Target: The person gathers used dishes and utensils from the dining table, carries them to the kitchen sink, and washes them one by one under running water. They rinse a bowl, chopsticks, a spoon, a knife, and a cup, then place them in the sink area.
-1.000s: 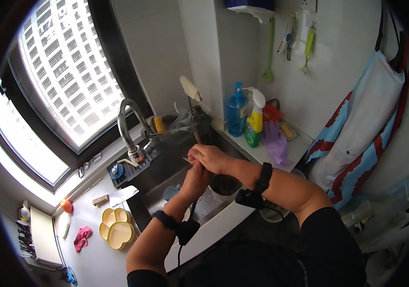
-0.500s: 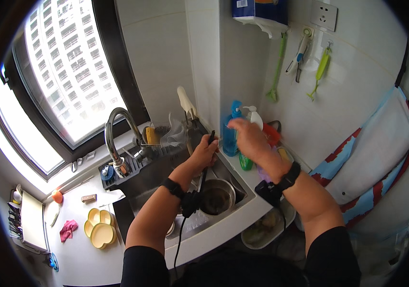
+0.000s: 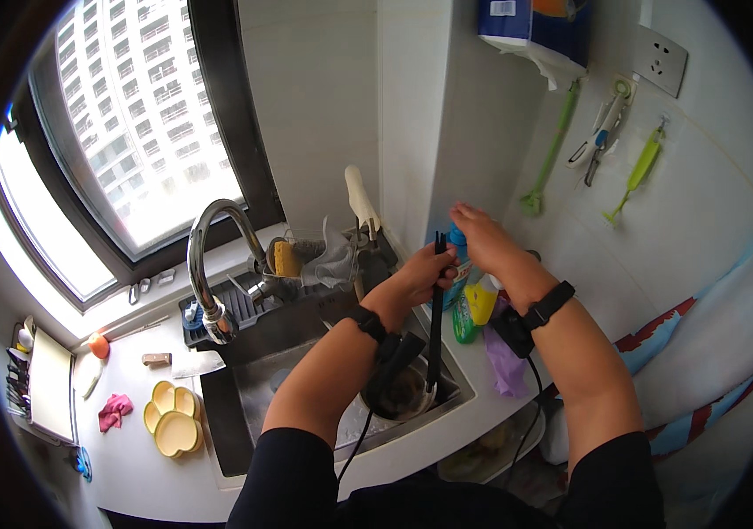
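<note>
My left hand (image 3: 425, 271) is closed around a long, slim black utensil (image 3: 435, 331). It stands nearly upright, two narrow ends showing at the top, its lower end at a metal pot (image 3: 404, 393) in the sink; its exact kind I cannot tell. My right hand (image 3: 485, 238) lies with fingers stretched over the top of a blue pump bottle (image 3: 457, 233), just right of the left hand. Both hands partly hide the bottle. Beside it are a green bottle (image 3: 464, 324) and a yellow one with a white top (image 3: 482, 301).
A steel sink (image 3: 253, 388) with a curved faucet (image 3: 204, 247) sits under the window. On the left counter lie a cleaver (image 3: 196, 363), a yellow paw-shaped dish (image 3: 178, 434) and a pink cloth (image 3: 114, 412). A wire rack (image 3: 310, 256) holds a sponge (image 3: 286, 260). Purple bag (image 3: 507, 357) at right.
My right hand has come down onto the pump top, fingers flatter. My left hand, still gripping the black utensil, has moved right, close to the bottle. The view has shifted slightly.
</note>
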`<state>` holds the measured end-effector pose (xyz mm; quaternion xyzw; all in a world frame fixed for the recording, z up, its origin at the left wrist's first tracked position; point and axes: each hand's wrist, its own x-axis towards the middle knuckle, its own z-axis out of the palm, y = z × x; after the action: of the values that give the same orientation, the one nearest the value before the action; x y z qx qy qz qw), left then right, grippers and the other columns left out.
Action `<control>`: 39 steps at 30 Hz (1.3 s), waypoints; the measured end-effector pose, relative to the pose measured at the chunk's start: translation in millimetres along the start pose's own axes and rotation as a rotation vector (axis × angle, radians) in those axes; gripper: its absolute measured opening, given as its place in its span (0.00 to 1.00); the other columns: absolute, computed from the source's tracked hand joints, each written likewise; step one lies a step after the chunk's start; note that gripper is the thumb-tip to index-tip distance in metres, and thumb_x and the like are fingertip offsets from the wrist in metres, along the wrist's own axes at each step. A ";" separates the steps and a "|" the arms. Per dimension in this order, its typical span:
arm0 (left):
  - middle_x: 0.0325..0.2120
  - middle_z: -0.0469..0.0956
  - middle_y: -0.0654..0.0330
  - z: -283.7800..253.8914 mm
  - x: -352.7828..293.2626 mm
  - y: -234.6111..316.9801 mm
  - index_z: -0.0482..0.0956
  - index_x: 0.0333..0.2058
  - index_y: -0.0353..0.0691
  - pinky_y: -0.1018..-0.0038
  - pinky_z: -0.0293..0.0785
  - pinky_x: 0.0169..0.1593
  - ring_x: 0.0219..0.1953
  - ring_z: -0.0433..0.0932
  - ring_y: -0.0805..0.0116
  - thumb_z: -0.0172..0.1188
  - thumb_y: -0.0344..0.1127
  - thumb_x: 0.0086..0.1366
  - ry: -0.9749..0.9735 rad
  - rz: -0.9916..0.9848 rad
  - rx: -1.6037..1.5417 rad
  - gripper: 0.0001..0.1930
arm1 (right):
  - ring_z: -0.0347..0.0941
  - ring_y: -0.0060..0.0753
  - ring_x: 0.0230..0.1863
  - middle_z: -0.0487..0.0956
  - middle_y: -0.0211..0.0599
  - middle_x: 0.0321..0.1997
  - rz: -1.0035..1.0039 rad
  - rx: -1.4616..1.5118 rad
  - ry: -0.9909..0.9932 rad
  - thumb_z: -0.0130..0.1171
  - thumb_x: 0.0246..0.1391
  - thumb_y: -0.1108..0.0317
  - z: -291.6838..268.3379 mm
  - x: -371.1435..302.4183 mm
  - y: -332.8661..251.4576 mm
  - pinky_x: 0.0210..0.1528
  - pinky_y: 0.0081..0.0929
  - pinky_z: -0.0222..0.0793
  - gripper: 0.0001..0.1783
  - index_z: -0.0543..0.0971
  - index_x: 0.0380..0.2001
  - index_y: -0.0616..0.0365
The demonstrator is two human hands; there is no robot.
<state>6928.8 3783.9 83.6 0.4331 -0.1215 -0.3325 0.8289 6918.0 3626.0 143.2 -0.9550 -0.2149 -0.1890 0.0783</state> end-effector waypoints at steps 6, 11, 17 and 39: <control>0.23 0.66 0.67 7.9 18.7 0.9 0.67 0.36 0.42 0.85 0.55 0.18 0.19 0.61 0.82 0.49 0.35 0.69 -0.088 0.032 -0.019 0.04 | 0.55 0.47 0.67 0.62 0.50 0.65 -0.027 -0.085 -0.018 0.50 0.52 0.73 4.6 -2.6 -1.4 0.67 0.38 0.52 0.27 0.66 0.57 0.64; 0.22 0.65 0.68 17.8 17.9 6.7 0.67 0.36 0.42 0.86 0.55 0.18 0.19 0.61 0.82 0.47 0.31 0.70 -0.135 0.036 -0.028 0.02 | 0.56 0.47 0.66 0.62 0.51 0.64 -0.015 -0.043 0.008 0.50 0.52 0.74 3.9 -5.1 -1.5 0.67 0.38 0.52 0.27 0.66 0.57 0.66; 0.22 0.65 0.68 18.5 15.5 4.8 0.66 0.36 0.42 0.86 0.56 0.17 0.18 0.61 0.82 0.46 0.29 0.69 -0.095 0.018 -0.037 0.01 | 0.58 0.49 0.65 0.64 0.52 0.63 -0.018 -0.041 -0.008 0.51 0.50 0.74 2.4 -3.5 0.5 0.66 0.36 0.55 0.26 0.68 0.55 0.66; 0.22 0.66 0.69 3.2 -140.7 8.2 0.70 0.37 0.44 0.84 0.54 0.20 0.19 0.61 0.82 0.52 0.40 0.69 0.010 0.161 0.263 0.07 | 0.72 0.36 0.49 0.77 0.41 0.48 0.255 0.831 0.027 0.48 0.60 0.70 -30.7 -47.9 -88.3 0.55 0.29 0.64 0.16 0.74 0.50 0.60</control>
<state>6825.5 3877.5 104.3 0.5284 -0.1939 -0.2442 0.7897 6829.0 3679.7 158.5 -0.8587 -0.1518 -0.0876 0.4816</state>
